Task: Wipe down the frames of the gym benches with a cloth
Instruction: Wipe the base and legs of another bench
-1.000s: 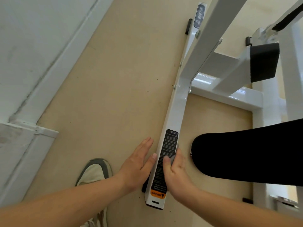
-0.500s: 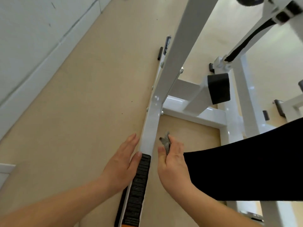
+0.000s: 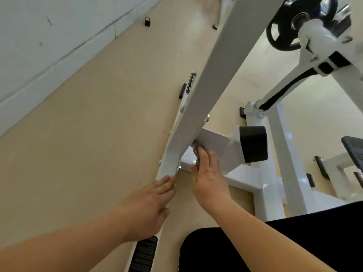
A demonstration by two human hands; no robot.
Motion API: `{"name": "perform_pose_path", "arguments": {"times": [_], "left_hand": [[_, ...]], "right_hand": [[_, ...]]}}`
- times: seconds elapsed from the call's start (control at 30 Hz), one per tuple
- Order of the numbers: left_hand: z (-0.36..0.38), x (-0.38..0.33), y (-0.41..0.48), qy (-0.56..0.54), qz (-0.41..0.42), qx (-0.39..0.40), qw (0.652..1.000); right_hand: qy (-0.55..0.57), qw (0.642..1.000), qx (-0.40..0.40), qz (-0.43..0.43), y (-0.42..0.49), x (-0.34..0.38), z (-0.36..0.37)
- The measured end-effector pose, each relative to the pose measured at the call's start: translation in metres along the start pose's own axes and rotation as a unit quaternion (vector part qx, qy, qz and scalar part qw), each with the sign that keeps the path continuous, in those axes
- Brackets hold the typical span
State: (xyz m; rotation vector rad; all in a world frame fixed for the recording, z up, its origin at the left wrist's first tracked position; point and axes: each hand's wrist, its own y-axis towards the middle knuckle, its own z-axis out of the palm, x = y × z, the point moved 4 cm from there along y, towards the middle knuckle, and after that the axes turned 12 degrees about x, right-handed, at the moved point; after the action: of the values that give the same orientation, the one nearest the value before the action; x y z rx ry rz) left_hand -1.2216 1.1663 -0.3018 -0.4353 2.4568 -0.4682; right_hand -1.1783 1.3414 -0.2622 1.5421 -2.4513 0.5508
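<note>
1. One white bench frame [image 3: 216, 75] fills most of my view. Its slanted upright runs from the top of the picture down to the floor rail [image 3: 169, 167], and a weight plate [image 3: 300, 22] hangs at the upper right.
2. Just right of where the upright meets the rail, a short cross brace [image 3: 216, 144] juts out and ends in a black pad [image 3: 253, 144]. I judge this to be the step in hand: I am mid-task, wiping the corner where the brace joins the upright.
3. My left hand [image 3: 151, 205] lies open and flat on the floor rail. Its fingertips are at the foot of the upright and it holds nothing. It looks to be there as a steadying prop.
4. My right hand [image 3: 208, 177] has its fingers laid nearly straight up the brace, with the thumb drawn in beside them.
5. The grey cloth [image 3: 197, 154] is bunched small in that right grip, pinched between thumb and fingers. It is pressed to the near end of the brace, touching the metal right beside the upright, and most of it is hidden under my fingers.
6. The next move, as I judge it, calls for sliding the cloth along the brace toward the black pad. I would keep firm pressure on it and the thumb closed so the wad doesn't slip out. After that the upright above is likely next.
</note>
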Motion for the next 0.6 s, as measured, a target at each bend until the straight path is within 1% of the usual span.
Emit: {"name": "perform_pose_path", "arguments": {"times": [0.1, 0.2, 0.27, 0.3, 0.4, 0.43, 0.5, 0.57, 0.6], "left_hand": [[-0.006, 0.008, 0.000, -0.003, 0.023, 0.023, 0.999], [-0.008, 0.011, 0.001, -0.003, 0.035, 0.048, 0.998], [-0.010, 0.012, 0.003, 0.007, 0.040, 0.055, 0.998], [-0.009, 0.012, 0.004, 0.014, 0.042, 0.059, 0.997], [-0.006, 0.011, 0.002, 0.019, 0.042, 0.061, 0.997], [-0.005, 0.012, 0.002, 0.024, 0.043, 0.056, 0.997], [-0.004, 0.011, 0.002, 0.021, 0.044, 0.051, 0.997], [-0.003, 0.011, 0.001, 0.019, 0.046, 0.045, 0.998], [-0.003, 0.010, 0.002, 0.019, 0.048, 0.040, 0.998]], "right_hand": [[-0.013, 1.000, 0.017, -0.004, 0.028, -0.013, 0.022], [-0.029, 0.997, 0.070, 0.028, 0.045, -0.030, 0.051], [-0.019, 0.997, 0.057, 0.039, 0.052, -0.034, 0.063], [-0.028, 0.998, 0.042, 0.030, 0.055, -0.034, 0.066], [-0.118, 0.993, 0.027, -0.013, 0.055, -0.035, 0.065], [-0.134, 0.990, 0.029, -0.008, 0.054, -0.038, 0.064], [-0.132, 0.990, 0.033, 0.036, 0.054, -0.040, 0.062], [-0.113, 0.991, 0.039, 0.066, 0.055, -0.027, 0.068], [-0.090, 0.993, 0.044, 0.064, 0.055, -0.019, 0.074]]}}
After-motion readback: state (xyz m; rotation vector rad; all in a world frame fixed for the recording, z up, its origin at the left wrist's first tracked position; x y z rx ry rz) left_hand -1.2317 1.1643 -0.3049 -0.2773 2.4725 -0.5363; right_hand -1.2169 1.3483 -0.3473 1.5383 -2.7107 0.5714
